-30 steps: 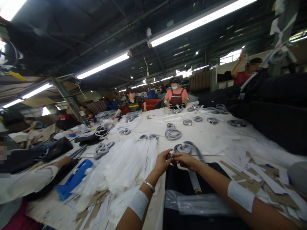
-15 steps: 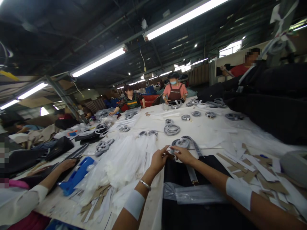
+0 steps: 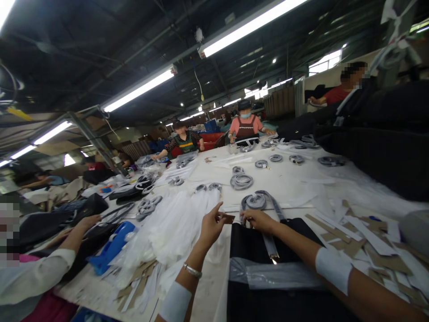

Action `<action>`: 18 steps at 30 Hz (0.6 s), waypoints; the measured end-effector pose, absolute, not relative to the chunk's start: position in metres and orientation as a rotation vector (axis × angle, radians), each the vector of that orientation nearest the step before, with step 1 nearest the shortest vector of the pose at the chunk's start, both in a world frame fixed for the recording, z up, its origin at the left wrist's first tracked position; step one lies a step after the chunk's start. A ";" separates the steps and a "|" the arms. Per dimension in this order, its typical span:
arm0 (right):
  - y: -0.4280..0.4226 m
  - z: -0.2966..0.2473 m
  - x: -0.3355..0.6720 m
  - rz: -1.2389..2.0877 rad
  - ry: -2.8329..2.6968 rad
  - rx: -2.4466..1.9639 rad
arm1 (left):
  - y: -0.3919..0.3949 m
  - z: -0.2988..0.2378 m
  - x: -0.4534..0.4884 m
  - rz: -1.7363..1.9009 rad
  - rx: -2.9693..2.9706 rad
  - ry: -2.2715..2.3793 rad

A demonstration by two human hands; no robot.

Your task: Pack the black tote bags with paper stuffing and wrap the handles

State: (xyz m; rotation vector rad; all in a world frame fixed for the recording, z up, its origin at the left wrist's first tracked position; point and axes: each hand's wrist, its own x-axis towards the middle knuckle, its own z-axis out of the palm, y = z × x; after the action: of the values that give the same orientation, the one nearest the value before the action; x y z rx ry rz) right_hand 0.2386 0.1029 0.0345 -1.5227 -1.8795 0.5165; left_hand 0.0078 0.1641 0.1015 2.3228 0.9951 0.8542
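My left hand (image 3: 210, 226) pinches a small brown card piece (image 3: 229, 218) just left of a black bag (image 3: 268, 255) lying on the white table (image 3: 295, 183). My right hand (image 3: 258, 219) is closed on the top edge of the bag, where a grey strap (image 3: 272, 243) with a metal end runs down its front. A coiled grey strap (image 3: 255, 201) lies just beyond both hands. A clear plastic sleeve (image 3: 271, 275) crosses the bag's lower part.
Clear plastic bags (image 3: 174, 223) are piled to the left, next to a blue tape dispenser (image 3: 112, 241) and a co-worker's hand (image 3: 87, 222). More coiled straps (image 3: 241, 181) dot the table. Brown and white card strips (image 3: 362, 237) lie right. Black bags (image 3: 385, 147) are stacked far right. Other people work at the far end.
My hands, which met in front of the coiled strap, have parted. The left one has drawn left with the brown card piece; the right has dropped onto the bag's top edge.
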 end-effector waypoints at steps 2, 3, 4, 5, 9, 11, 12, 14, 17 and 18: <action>0.102 0.030 0.236 0.508 -1.875 -1.546 | 0.145 0.098 0.012 0.881 2.365 1.001; 0.102 0.029 0.235 0.506 -1.878 -1.556 | 0.132 0.095 0.017 0.858 2.453 0.949; 0.103 0.029 0.234 0.505 -1.884 -1.566 | 0.119 0.090 0.023 0.800 2.582 0.852; 0.104 0.030 0.232 0.507 -1.894 -1.575 | 0.105 0.085 0.030 0.692 2.739 0.703; 0.100 0.049 0.232 0.497 -1.935 -1.602 | 0.070 0.074 0.047 0.264 3.022 0.301; 0.086 0.066 0.237 0.465 -1.931 -1.618 | 0.067 0.078 0.042 0.296 2.914 0.407; 0.074 0.075 0.243 0.445 -1.922 -1.628 | 0.069 0.083 0.035 0.362 2.822 0.477; 0.041 0.091 0.259 0.404 -1.896 -1.651 | 0.074 0.091 0.015 0.551 2.623 0.619; -0.027 0.100 0.295 0.254 -1.769 -1.792 | 0.078 0.090 -0.024 0.819 2.337 0.884; -0.052 0.098 0.308 0.190 -1.672 -1.911 | 0.076 0.085 -0.037 0.846 2.239 0.983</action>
State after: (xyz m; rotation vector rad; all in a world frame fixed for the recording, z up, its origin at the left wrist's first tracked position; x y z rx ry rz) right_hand 0.3082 -0.0516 0.0976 -1.9109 -1.6716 0.1896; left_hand -0.0366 0.0763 0.0851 2.2395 0.9830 0.8456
